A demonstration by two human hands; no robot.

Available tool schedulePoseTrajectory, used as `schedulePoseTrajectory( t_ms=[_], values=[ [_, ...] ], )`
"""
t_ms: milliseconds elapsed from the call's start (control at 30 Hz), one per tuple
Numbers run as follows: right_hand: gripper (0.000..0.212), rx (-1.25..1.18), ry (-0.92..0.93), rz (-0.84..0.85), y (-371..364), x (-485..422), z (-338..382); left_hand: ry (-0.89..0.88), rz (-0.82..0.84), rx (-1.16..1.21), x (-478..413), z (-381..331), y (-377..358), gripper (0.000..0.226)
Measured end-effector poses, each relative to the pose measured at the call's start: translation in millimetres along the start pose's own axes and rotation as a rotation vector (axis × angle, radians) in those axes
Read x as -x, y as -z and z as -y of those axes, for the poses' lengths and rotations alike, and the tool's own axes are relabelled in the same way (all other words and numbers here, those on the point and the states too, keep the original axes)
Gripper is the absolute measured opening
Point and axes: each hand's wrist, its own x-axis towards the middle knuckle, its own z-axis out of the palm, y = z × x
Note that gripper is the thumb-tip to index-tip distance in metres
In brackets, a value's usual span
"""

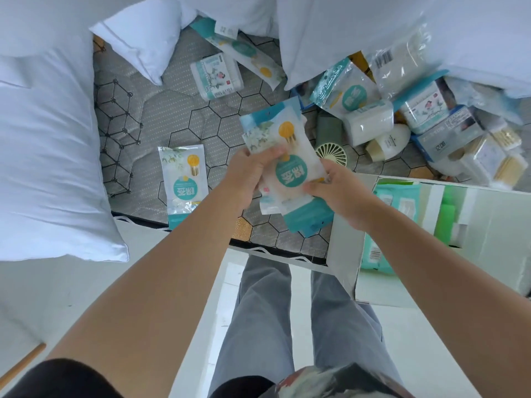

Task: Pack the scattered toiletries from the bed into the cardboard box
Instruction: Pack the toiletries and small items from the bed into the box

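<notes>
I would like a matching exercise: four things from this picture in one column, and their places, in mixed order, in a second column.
1. stack of packets
2. single packet
3. small fan
4. green wipes pack

a. inside the cardboard box
b. gripped by the left hand and right hand
c. flat on the mattress, left of both hands
d. on the mattress beyond the right hand

Pairs: 1-b, 2-c, 3-d, 4-a

One wide head-worn camera looked steeply down and forward, from close above, at the bed (pixel 178 116) ahead and the wearer's own legs (pixel 267 311) below.
</notes>
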Motion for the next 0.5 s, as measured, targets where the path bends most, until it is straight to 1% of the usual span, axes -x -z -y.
schedulePoseTrajectory(
  t_ms=[67, 133, 233, 267, 300, 333, 367, 433, 500],
  values=[
    [0.017, 0.063, -0.002, 0.022, 12.3, 7.4, 1.9, -0.039, 0.066, -0.008, 7.4, -3.8, -6.2, 0.018],
    [0.014, 0.181, 0.006, 0.024, 24.0, 11.8, 5.4, -0.073, 0.106, -0.019, 13.1, -7.4, -10.6, 0.022],
    [0.009, 0.454, 0.027, 0.023, 42.5, 17.8, 14.1, -0.125, 0.130, 0.031, 16.8, -19.3, -5.7, 0.040],
    [0.012, 0.562, 0.026, 0.033, 48.5, 20.9, 18.1, -0.139, 0.140, 0.010, 17.7, -24.3, -2.2, 0.049],
    [0.015, 0.671, 0.025, 0.054, 52.6, 24.4, 22.9, -0.152, 0.152, -0.049, 19.8, -29.8, 0.5, 0.058],
    [0.015, 0.768, 0.036, 0.083, 54.9, 27.2, 27.3, -0.173, 0.183, -0.144, 24.6, -36.0, 1.0, 0.063],
    [0.015, 0.844, 0.060, 0.107, 54.8, 30.3, 32.1, -0.210, 0.229, -0.286, 29.7, -39.6, -0.9, 0.057],
    [0.015, 0.944, 0.099, 0.128, 50.1, 32.5, 40.2, -0.259, 0.348, -0.599, 45.9, -44.3, -15.0, 0.038],
    [0.016, 1.046, 0.113, 0.088, 43.4, 30.0, 45.1, -0.245, 0.410, -0.854, 56.1, -40.1, -31.8, 0.033]
  ],
)
